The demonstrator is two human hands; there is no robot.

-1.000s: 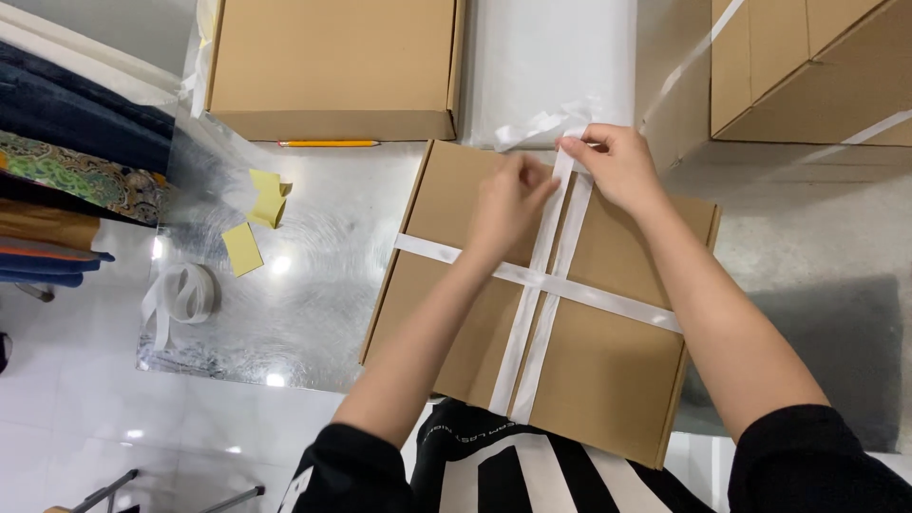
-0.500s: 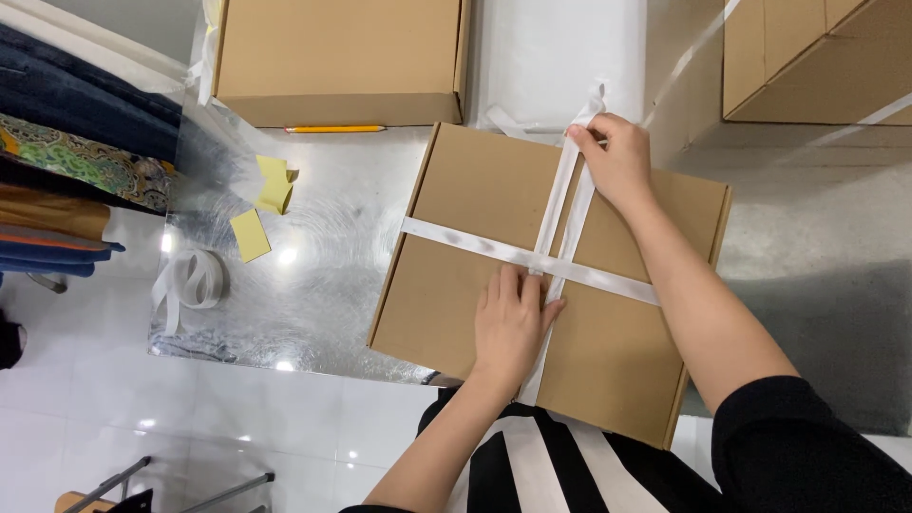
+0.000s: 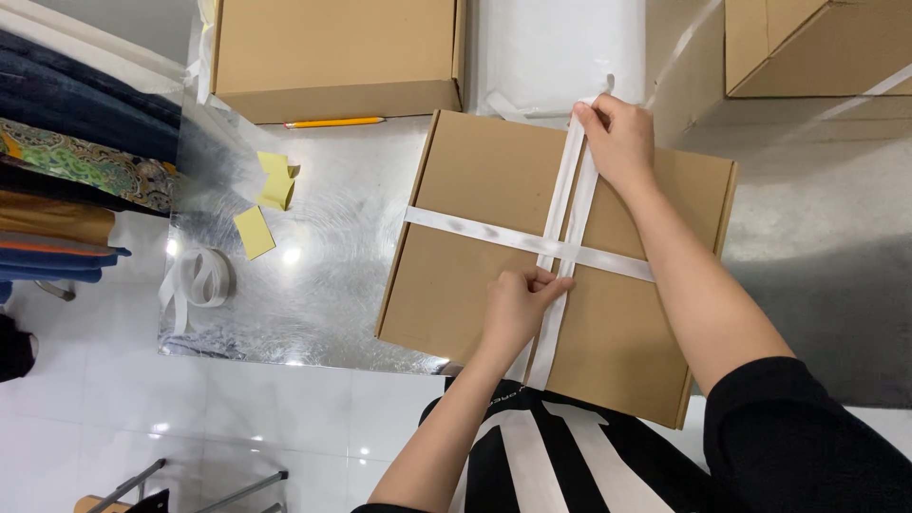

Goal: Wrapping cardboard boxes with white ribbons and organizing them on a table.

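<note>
A flat brown cardboard box (image 3: 475, 275) lies on the shiny metal table (image 3: 332, 275) right in front of me. White ribbon (image 3: 475, 228) crosses its lid in both directions. My left hand (image 3: 518, 309) pinches the ribbon where the strands cross near the lid's middle. At the box's far edge my right hand (image 3: 617, 142) grips the ends of the two lengthwise strands.
A second brown box (image 3: 337, 52) stands at the back left with an orange pencil (image 3: 334, 123) in front of it. Yellow sticky notes (image 3: 266, 199) and a ribbon coil (image 3: 199, 280) lie at the left. Folded fabrics (image 3: 66, 171) are stacked far left. More boxes (image 3: 817, 47) stand back right.
My left hand slid down from the box's far edge to the ribbon crossing and now pinches it. My right hand stayed at the far edge holding the strands.
</note>
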